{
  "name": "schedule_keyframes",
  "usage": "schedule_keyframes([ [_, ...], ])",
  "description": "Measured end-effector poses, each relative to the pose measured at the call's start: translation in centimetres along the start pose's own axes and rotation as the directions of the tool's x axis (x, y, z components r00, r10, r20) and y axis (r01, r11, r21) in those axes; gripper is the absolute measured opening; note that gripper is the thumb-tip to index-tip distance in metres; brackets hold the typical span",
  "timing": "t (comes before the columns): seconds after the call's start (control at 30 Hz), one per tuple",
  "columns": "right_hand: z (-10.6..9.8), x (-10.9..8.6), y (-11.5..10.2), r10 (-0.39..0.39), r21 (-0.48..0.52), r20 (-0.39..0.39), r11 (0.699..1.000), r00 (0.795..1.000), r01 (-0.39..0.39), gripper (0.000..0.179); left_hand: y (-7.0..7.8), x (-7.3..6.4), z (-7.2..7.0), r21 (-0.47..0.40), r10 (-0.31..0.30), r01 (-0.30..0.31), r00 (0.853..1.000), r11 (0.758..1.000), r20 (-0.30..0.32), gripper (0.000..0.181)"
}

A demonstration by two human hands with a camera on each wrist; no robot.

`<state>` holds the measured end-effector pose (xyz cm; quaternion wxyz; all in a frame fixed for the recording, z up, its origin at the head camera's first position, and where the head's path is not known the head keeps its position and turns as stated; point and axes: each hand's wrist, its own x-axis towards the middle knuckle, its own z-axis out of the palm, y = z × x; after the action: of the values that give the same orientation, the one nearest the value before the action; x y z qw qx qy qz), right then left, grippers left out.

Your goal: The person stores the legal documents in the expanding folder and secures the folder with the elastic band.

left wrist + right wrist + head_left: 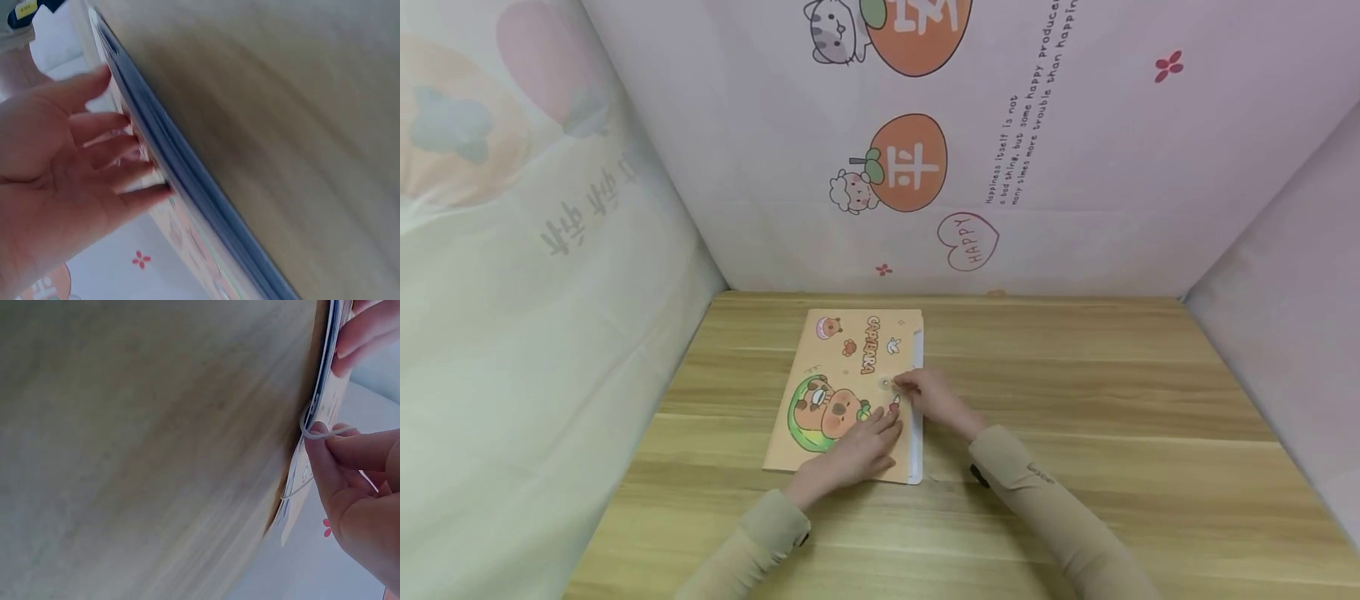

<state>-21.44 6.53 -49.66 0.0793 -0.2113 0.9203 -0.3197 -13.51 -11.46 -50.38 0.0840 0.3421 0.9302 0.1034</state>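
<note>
A peach folder (pixel 808 350) printed with capybara cartoons lies on the table, layered sheets showing along its right edge. My left hand (pixel 859 448) rests on the lower right of the cover, its fingers extended. In the left wrist view, the fingertips touch the cover beside the stacked sheets (pixel 194 172). My right hand (pixel 931 395) is at the right edge, near a small round fastener (pixel 886 383). In the right wrist view, its thumb and fingers pinch a thin white string (pixel 305 420) that loops around the folder's edge.
The wooden table (pixel 1075 375) extends to both sides of the folder. Behind it stands a pale cloth wall (pixel 1075 250) with cartoon prints, and further cloth hangs at the left (pixel 647 367) and right.
</note>
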Motion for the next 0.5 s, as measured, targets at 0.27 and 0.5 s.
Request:
schedule_keyframes([
  [0.27,-0.3,0.3,0.2,-0.023,0.012,0.004,1.0,1.0,0.023,0.028,-2.9,-1.8,-1.4,-0.047,-0.097,0.098,0.995,0.994,0.024,0.071],
  [0.5,0.2,0.6,0.4,-0.014,-0.035,-0.029,0.999,0.999,0.013,0.022,-3.9,-2.2,-2.0,-0.038,-0.091,0.093,0.994,0.995,0.065,0.078],
])
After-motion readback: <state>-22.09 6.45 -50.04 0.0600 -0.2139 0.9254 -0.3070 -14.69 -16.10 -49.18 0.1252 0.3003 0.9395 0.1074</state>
